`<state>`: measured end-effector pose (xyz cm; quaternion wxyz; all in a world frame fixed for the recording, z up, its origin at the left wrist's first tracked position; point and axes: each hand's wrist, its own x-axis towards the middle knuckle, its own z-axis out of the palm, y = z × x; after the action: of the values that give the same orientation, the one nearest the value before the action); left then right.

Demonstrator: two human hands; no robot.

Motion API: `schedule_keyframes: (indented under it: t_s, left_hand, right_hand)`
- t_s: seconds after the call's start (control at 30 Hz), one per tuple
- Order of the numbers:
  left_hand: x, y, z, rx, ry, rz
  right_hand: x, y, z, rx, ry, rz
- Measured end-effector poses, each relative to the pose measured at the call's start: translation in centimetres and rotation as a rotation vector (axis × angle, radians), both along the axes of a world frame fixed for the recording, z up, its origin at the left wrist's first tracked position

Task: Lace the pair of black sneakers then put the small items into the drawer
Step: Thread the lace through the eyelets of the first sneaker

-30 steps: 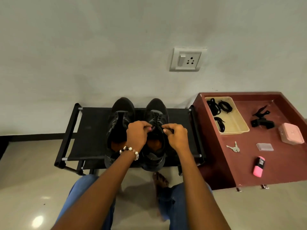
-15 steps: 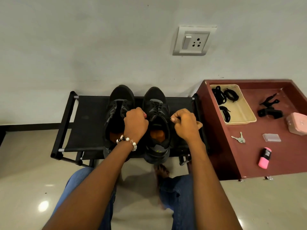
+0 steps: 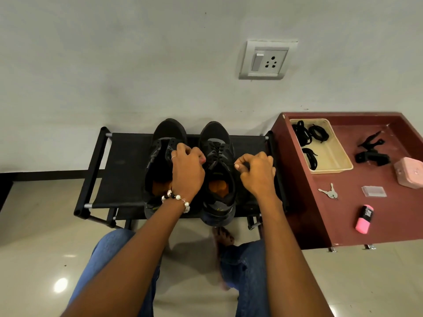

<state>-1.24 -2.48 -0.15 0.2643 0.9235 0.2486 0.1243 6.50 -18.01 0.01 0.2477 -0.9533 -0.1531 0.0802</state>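
Two black sneakers (image 3: 192,170) sat side by side on a low black rack (image 3: 123,170). Her left hand (image 3: 187,168) and right hand (image 3: 257,172), fingers curled, each appeared to pinch a lace end of the right shoe, pulling outward; keys (image 3: 329,191) lay in the open drawer (image 3: 304,202).

Two sneakers stand side by side on the shoe rack (image 3: 119,170), the left sneaker (image 3: 160,156) beside the right sneaker (image 3: 217,143), toes toward the wall (image 3: 114,65). Right of the rack sits the cabinet top (image 3: 343,220), where a tray (image 3: 338,161) at the back holds laces (image 3: 311,133). The keys (image 3: 329,191) lie in front of the tray, the highlighter (image 3: 365,218) nearer still.
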Motion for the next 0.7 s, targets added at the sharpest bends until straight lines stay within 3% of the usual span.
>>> schedule_keyframes:
  t_s: [0.07,0.23,0.33,0.7]
  left_hand:
    - [0.1,-0.1,0.3,0.043,-0.032,-0.042]
    - [0.4,0.7,0.6,-0.197,0.007,-0.110]
    - [0.5,1.4,0.7,-0.166,0.054,-0.117]
    - [0.8,0.7,0.0,-0.133,0.069,0.119]
  right_hand:
    - [0.1,0.2,-0.1,0.088,-0.003,0.032]
    - [0.2,0.7,0.2,0.281,0.198,0.034]
    - [0.5,0.8,-0.2,0.308,0.219,-0.017]
    - [0.5,0.3,-0.7,0.403,0.306,-0.207]
